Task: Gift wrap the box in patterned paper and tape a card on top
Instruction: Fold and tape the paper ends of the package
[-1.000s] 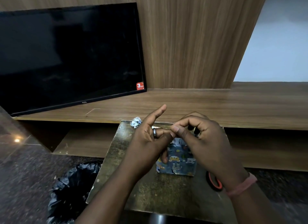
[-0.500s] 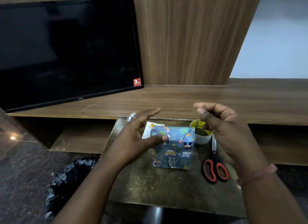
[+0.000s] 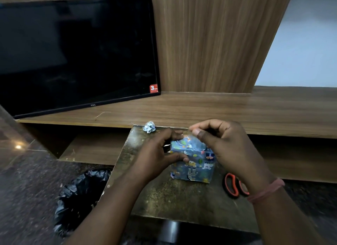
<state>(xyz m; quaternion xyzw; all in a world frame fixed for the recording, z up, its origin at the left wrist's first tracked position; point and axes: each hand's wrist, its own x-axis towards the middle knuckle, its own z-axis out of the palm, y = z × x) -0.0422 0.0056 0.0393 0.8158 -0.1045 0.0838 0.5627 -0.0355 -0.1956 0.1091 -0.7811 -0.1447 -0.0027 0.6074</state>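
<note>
the box (image 3: 193, 162) sits in the middle of the small dark bench (image 3: 175, 199), all covered in blue paper with little animal pictures on it. the left hand (image 3: 156, 157) holds the left side of the box, with its thumb lying on the front face and its other fingers (image 3: 177, 135) curled over the top back edge. the right hand (image 3: 224, 144) is just above the top right part of the box, fingers curled in, and its thumb tip is pressed against the pointer finger like a pinch. what it pinches is too thin or clear to tell, so i cannot say if it holds anything. a pink band goes round the right wrist. scissors (image 3: 232, 185) with orange and black handles lie on the bench just right of the box, partly hidden by the right arm. a small crumpled ball of paper (image 3: 149, 127) sits near the far left corner of the bench. behind the bench is a long wooden shelf (image 3: 237, 108), and a black tv (image 3: 76, 51) leans on it at the left. a black bin bag (image 3: 80, 197) is on the floor to the left of the bench.
</note>
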